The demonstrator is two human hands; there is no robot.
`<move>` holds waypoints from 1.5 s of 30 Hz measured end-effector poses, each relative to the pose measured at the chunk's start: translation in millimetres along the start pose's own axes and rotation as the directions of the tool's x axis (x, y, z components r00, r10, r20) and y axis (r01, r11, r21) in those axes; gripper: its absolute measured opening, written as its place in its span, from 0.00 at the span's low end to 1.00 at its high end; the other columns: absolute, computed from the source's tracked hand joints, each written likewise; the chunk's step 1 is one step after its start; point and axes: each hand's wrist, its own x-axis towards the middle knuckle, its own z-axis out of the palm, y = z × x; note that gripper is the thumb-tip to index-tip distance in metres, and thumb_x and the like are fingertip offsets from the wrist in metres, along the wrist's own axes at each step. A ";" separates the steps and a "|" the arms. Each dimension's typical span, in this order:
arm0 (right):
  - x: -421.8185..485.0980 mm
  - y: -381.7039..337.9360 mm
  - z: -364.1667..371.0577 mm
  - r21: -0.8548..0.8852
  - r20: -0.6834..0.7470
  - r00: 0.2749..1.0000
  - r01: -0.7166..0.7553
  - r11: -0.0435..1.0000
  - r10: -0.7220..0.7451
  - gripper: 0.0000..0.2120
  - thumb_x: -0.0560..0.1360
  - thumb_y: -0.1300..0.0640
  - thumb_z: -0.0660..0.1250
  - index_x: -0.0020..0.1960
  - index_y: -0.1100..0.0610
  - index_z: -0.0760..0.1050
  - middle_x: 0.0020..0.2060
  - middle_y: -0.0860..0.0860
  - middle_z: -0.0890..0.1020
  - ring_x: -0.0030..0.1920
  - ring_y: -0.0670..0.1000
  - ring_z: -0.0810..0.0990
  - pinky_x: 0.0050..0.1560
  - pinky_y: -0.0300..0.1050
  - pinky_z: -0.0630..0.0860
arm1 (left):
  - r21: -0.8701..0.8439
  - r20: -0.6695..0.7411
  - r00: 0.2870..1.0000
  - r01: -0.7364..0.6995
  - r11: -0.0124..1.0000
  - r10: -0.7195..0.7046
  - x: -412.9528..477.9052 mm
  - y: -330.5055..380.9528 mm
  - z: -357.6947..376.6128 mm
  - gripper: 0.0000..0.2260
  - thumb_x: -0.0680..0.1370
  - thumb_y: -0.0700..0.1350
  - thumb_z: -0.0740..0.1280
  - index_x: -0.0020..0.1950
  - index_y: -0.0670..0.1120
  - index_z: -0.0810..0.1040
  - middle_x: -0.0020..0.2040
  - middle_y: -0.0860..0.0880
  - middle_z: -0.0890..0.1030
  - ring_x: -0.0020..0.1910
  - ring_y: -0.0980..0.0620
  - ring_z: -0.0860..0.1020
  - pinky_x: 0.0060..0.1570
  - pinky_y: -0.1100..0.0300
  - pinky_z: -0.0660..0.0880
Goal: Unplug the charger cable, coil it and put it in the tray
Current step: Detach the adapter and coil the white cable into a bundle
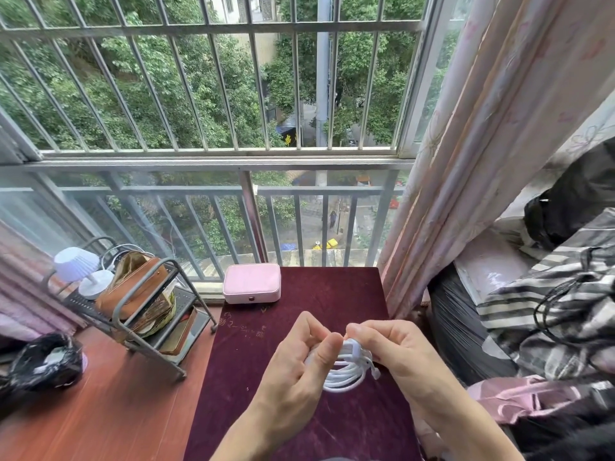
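Observation:
A white charger cable [349, 374] is wound into a small coil of several loops and held above the dark red table [332, 294]. My left hand [299, 361] grips the coil's left side, thumb on top. My right hand [396, 347] pinches the top right of the coil, where a white plug end sticks out by the fingers. The loops hang down between both hands. A grey metal shelf rack [146, 314] with tray-like shelves stands at the left.
A pink box [252, 282] sits at the table's far edge by the window railing. The rack holds a brown bag [133, 284] and a small white lamp [80, 267]. A black bag [43, 361] lies on the floor at left. Curtain and clothes crowd the right.

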 end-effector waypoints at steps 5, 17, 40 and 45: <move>-3.4 -2.4 -5.0 -0.120 0.109 0.994 -0.001 0.993 0.014 0.27 0.82 0.37 0.61 0.53 0.58 0.88 0.47 0.66 0.85 0.46 0.53 0.75 0.50 0.49 0.69 | 0.061 0.011 0.999 -0.033 0.998 0.032 1.6 4.5 -2.4 0.18 0.79 0.66 0.63 0.45 0.52 0.72 0.33 0.57 0.78 0.32 0.61 0.73 0.35 0.64 0.70; -2.0 5.1 -18.4 -0.465 0.120 0.953 0.302 0.832 -0.279 0.06 0.76 0.45 0.76 0.50 0.46 0.84 0.54 0.46 0.84 0.58 0.49 0.84 0.61 0.42 0.76 | 0.399 -0.025 0.995 -0.083 0.913 0.101 3.4 -10.2 -19.4 0.16 0.80 0.67 0.59 0.60 0.61 0.76 0.60 0.59 0.77 0.65 0.52 0.74 0.59 0.68 0.70; 1.6 62.3 -7.4 -0.840 0.086 0.951 0.230 0.492 -0.297 0.13 0.74 0.33 0.68 0.55 0.37 0.81 0.77 0.32 0.58 0.74 0.44 0.64 0.67 0.49 0.62 | 0.110 0.047 0.955 0.286 0.952 -0.292 5.0 -49.0 -12.3 0.12 0.82 0.52 0.66 0.43 0.47 0.80 0.37 0.52 0.85 0.34 0.58 0.79 0.39 0.64 0.76; 5.1 64.9 -5.9 -0.794 -0.009 0.952 0.179 0.581 -0.306 0.18 0.72 0.33 0.70 0.61 0.34 0.79 0.75 0.32 0.65 0.73 0.38 0.66 0.67 0.42 0.61 | -0.022 0.010 0.939 0.343 0.939 -0.343 5.7 -61.2 -16.3 0.10 0.83 0.49 0.65 0.46 0.47 0.82 0.36 0.50 0.85 0.34 0.54 0.79 0.39 0.62 0.77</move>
